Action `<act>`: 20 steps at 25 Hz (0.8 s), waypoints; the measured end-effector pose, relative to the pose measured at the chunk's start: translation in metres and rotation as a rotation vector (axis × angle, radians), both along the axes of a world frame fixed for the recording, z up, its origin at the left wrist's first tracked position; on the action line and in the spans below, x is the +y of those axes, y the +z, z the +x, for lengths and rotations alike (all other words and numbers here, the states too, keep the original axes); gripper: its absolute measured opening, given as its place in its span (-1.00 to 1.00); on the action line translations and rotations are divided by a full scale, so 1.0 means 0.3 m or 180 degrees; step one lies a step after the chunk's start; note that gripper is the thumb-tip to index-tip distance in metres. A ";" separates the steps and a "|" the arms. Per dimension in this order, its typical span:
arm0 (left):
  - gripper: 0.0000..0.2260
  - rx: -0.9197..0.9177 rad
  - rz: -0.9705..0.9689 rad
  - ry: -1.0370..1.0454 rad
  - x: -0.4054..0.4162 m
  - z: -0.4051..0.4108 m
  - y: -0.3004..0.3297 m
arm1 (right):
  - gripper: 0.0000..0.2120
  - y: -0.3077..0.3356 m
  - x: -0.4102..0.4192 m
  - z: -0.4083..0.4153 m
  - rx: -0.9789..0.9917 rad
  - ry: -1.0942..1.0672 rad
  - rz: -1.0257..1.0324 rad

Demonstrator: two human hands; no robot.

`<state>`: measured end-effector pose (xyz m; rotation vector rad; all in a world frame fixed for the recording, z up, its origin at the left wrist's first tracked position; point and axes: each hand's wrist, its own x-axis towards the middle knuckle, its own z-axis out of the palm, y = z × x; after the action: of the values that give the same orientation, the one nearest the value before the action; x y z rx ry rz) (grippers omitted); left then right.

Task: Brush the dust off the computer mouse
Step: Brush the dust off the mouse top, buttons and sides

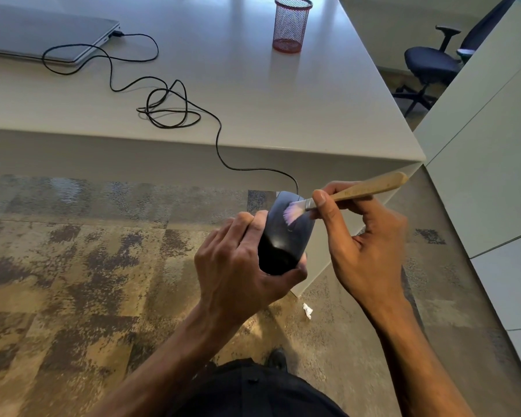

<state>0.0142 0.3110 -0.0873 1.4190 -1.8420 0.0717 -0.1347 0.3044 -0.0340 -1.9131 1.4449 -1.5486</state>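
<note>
1. The computer mouse (286, 233) is off the desk, held in the air just in front of the desk's (253, 94) near edge, close to its near right corner, above the patterned floor (73, 266).
2. The left hand (241, 266) grasps the mouse from its left side and rear, fingers curled round the body. Judgement: this steadies the shell and turns its top face up toward the brush.
3. The right hand (361, 236) pinches a wooden-handled brush (355, 191) near the ferrule, handle pointing away to the right. Judgement: the short grip gives fine control of the tip.
4. The bristles (292, 212) are splayed against the front upper surface of the mouse, so brushing is judged under way.
5. The mouse cable (169, 106) runs over the near edge, loops at mid-desk and plugs into a closed laptop (42, 34) at the far left; slack permits lifting.
6. A red mesh pen cup (291, 24) stands near the far right edge, well apart.
</note>
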 end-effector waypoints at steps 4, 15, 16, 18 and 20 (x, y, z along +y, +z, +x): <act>-0.35 0.0011 0.0033 0.0041 0.002 0.003 -0.001 | -0.94 0.004 0.008 0.008 -0.0067 0.0121 0.0052; -0.35 0.0002 -0.0008 0.0018 0.001 0.001 0.003 | -0.82 0.002 -0.013 -0.021 0.0469 -0.0004 -0.0180; -0.35 0.0007 0.0000 0.0018 0.001 0.001 0.004 | -0.81 0.002 -0.016 -0.022 0.0521 -0.0023 -0.0210; -0.34 0.0013 0.0021 0.0008 0.000 0.002 0.004 | -0.82 0.006 -0.019 -0.024 0.0557 -0.0008 -0.0234; -0.34 0.0015 0.0032 0.0012 0.000 0.003 0.004 | -0.89 0.013 -0.016 -0.021 0.0508 0.0120 -0.0206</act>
<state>0.0151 0.3112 -0.0862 1.4284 -1.8383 0.0611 -0.1412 0.2995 -0.0302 -2.1321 1.4280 -1.4725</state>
